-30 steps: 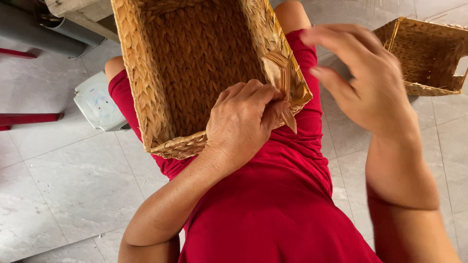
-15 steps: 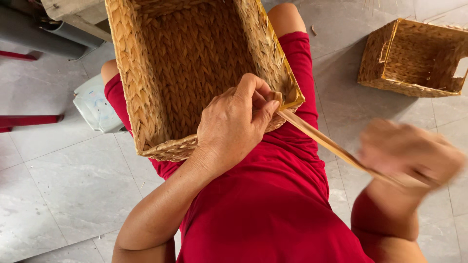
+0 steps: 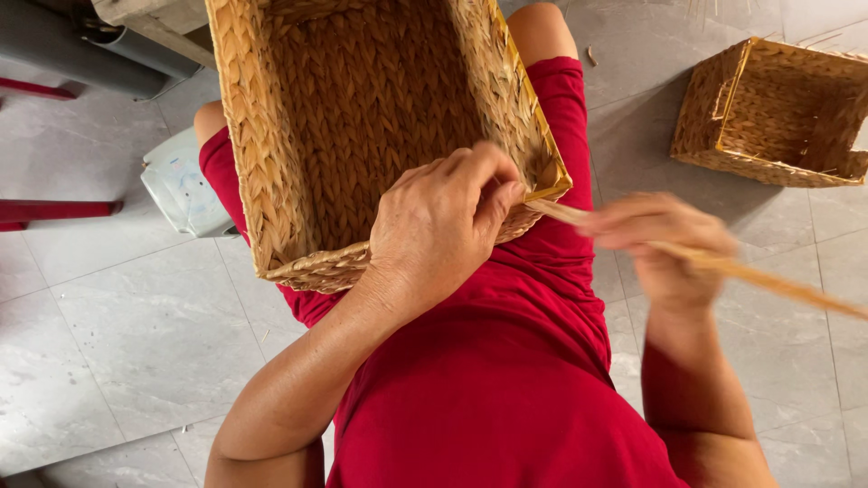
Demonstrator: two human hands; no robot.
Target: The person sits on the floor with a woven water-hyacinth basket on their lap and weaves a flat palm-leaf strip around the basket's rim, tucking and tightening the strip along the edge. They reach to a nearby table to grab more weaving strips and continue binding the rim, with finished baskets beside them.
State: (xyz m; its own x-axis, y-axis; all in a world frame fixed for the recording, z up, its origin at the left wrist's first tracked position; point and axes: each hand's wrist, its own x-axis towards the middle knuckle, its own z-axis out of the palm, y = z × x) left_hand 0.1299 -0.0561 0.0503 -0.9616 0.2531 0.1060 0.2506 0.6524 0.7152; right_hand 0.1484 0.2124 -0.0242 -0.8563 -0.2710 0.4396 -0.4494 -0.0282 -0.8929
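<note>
A rectangular woven straw basket rests on my lap, over my red clothing. My left hand presses on its near right corner, thumb and fingers pinching the rim where a long tan straw strand comes out. My right hand, blurred by motion, is closed around that strand to the right of the basket. The strand runs taut from the corner out past the right edge of the view.
A second, smaller woven basket lies on the grey tiled floor at the upper right. A white plastic object sits on the floor left of my knee. A red bar and a dark pipe lie at far left.
My right hand came down from above the basket, took the strand and drew it out to the right, then slid back along it toward the basket. My left hand stayed on the corner.
</note>
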